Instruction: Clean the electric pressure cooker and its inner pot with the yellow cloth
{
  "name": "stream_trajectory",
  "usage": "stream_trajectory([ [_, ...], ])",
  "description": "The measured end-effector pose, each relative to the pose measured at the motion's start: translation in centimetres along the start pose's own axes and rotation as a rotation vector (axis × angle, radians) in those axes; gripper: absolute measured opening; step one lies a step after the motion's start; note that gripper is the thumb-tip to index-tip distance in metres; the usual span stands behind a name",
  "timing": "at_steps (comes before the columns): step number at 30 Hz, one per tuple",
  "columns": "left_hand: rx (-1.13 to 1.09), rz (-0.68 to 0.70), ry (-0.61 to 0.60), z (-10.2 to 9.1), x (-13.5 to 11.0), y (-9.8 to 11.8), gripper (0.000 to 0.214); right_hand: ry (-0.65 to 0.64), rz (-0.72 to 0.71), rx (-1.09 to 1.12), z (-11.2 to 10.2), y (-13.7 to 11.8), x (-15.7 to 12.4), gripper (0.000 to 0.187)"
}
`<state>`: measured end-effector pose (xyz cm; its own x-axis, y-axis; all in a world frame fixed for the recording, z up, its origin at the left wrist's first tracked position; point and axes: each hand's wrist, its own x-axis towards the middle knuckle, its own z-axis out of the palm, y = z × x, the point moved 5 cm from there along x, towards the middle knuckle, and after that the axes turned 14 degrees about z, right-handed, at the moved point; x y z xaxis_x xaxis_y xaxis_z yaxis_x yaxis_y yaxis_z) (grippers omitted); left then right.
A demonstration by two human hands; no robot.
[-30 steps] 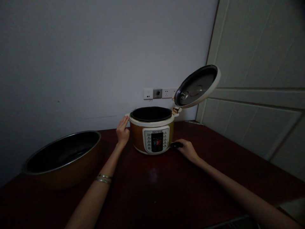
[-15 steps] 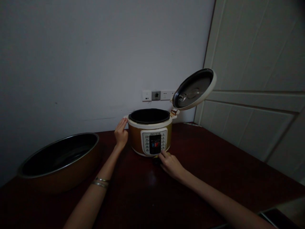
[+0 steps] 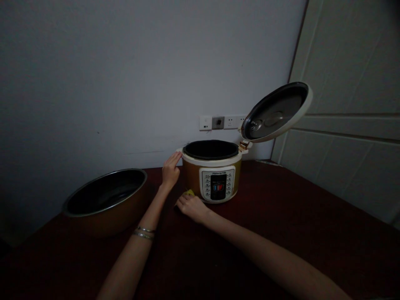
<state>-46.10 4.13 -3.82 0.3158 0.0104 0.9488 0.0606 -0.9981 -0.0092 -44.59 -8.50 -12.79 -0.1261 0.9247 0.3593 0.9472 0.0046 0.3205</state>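
Observation:
A gold and white rice cooker (image 3: 215, 177) stands on the dark red table (image 3: 281, 233), its lid (image 3: 276, 112) swung up and open to the right. My left hand (image 3: 171, 170) rests flat against the cooker's left side, fingers stretched out near the rim. My right hand (image 3: 190, 205) lies on the table at the cooker's lower left, fingers curled over a small yellow-green thing (image 3: 189, 193) that I cannot name. A bracelet sits on my left wrist.
A large dark metal basin (image 3: 106, 202) stands on the table to the left. A white wall with sockets (image 3: 218, 122) is behind the cooker. A pale panelled door (image 3: 350, 125) closes off the right side.
My right hand has slid along the cooker's base from its right side, across the front, to its lower left. The left hand has stayed on the cooker. The view shifted slightly left.

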Motion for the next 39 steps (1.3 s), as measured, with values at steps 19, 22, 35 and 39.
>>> stream_trajectory([
  [19, -0.067, -0.006, 0.004, -0.7, 0.9, 0.2, 0.068, -0.117, 0.475, 0.39, -0.7, 14.0, -15.4, 0.041],
  [22, -0.146, -0.115, 0.059, -0.9, 1.4, -0.4, 0.06, 0.009, 0.656, 0.555, -1.5, 17.9, -17.3, 0.028],
  [35, -0.328, -0.442, 0.026, -4.9, 5.2, 2.8, 0.02, 0.713, 0.465, 0.479, -11.3, 19.6, -12.1, 0.035],
  [39, -0.498, -0.387, -0.751, -2.6, 4.3, 6.3, 0.035, 0.696, 0.505, 0.369, -8.1, 17.8, -11.6, 0.045],
])
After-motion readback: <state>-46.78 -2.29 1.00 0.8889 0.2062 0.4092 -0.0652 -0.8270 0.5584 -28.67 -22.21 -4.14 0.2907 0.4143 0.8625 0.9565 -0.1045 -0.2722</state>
